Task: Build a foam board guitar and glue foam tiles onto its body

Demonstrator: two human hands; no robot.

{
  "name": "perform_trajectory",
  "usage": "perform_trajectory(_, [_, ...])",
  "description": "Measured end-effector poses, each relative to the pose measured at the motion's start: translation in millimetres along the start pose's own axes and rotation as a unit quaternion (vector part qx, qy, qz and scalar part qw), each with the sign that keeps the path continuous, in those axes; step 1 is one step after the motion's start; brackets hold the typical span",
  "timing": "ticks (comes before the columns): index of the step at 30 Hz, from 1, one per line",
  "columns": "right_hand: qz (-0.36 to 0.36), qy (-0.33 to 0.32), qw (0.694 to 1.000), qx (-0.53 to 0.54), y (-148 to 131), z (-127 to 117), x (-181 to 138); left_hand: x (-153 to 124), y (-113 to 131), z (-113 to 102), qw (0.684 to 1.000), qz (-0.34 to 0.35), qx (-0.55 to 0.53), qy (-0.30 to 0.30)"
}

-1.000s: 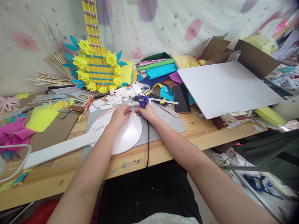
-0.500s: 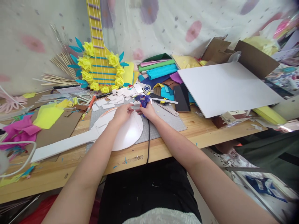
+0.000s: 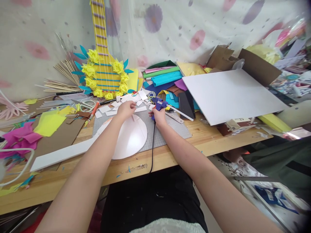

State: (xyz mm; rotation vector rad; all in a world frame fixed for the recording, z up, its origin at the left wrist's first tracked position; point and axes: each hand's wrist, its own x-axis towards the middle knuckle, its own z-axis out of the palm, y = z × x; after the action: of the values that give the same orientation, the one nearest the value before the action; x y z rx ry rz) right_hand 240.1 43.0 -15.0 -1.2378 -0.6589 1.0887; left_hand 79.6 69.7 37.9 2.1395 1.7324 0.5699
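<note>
My right hand (image 3: 159, 116) is closed on a blue glue gun (image 3: 159, 104), whose black cord (image 3: 152, 145) runs off the table's front edge. The gun sits just right of a white foam guitar-shaped cutout (image 3: 131, 137) that lies on a grey cutting mat (image 3: 170, 129). Beyond the cutout's round body, my left hand (image 3: 125, 110) rests with its fingers curled down at a pile of small white foam pieces (image 3: 128, 98). What those fingers pinch is hidden.
A yellow paper guitar with yellow flowers (image 3: 104, 76) leans on the wall behind. A large white board (image 3: 230, 94), rolled coloured papers (image 3: 165, 76), a metal ruler (image 3: 175, 117), scissors (image 3: 86, 104), bamboo sticks (image 3: 64, 77) and pink and yellow paper scraps (image 3: 48, 121) crowd the wooden table (image 3: 206, 142).
My left hand has left the cutout's round body and moved up to the pile of white pieces. My right hand has carried the glue gun a little to the right.
</note>
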Motion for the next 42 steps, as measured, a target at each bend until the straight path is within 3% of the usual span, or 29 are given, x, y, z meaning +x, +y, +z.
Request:
perform_trajectory(4, [0.015, 0.026, 1.0, 0.002, -3, -4, 3, 19, 10, 22, 0.993, 0.077, 0.076, -0.046])
perform_trajectory(6, [0.013, 0.02, 1.0, 0.008, -6, -5, 3, 25, 15, 31, 0.989, 0.084, 0.105, -0.059])
perform_trajectory(10, [0.003, -0.006, 1.0, 0.019, -14, -6, 2, 29, 16, 30, 0.994, 0.064, 0.086, 0.003])
perform_trajectory(15, [0.034, -0.012, 0.998, 0.058, -21, -7, 0, 17, -12, 1, 0.983, -0.022, -0.119, 0.136])
perform_trajectory(20, [0.195, -0.118, 0.972, 0.061, -32, -9, -7, -25, -62, -19, 0.899, -0.095, -0.36, 0.229])
perform_trajectory(23, [0.194, -0.163, 0.966, 0.053, -38, -8, -15, -51, -73, -13, 0.86, -0.15, -0.407, 0.267])
perform_trajectory(27, [0.184, -0.199, 0.958, 0.09, -36, -4, -21, -56, -65, 11, 0.868, -0.16, -0.394, 0.259])
perform_trajectory(30, [0.178, -0.222, 0.948, 0.14, -31, -1, -19, -39, -54, 26, 0.894, -0.113, -0.359, 0.242])
perform_trajectory(34, [0.14, -0.223, 0.949, 0.171, -31, -4, -11, -17, -42, 30, 0.923, -0.053, -0.285, 0.253])
perform_trajectory(38, [0.067, -0.196, 0.974, 0.095, -36, -13, -4, -12, -30, 23, 0.925, -0.028, -0.289, 0.245])
perform_trajectory(42, [-0.009, -0.221, 0.975, -0.032, -40, -22, -1, -30, -25, 14, 0.891, -0.054, -0.423, 0.157])
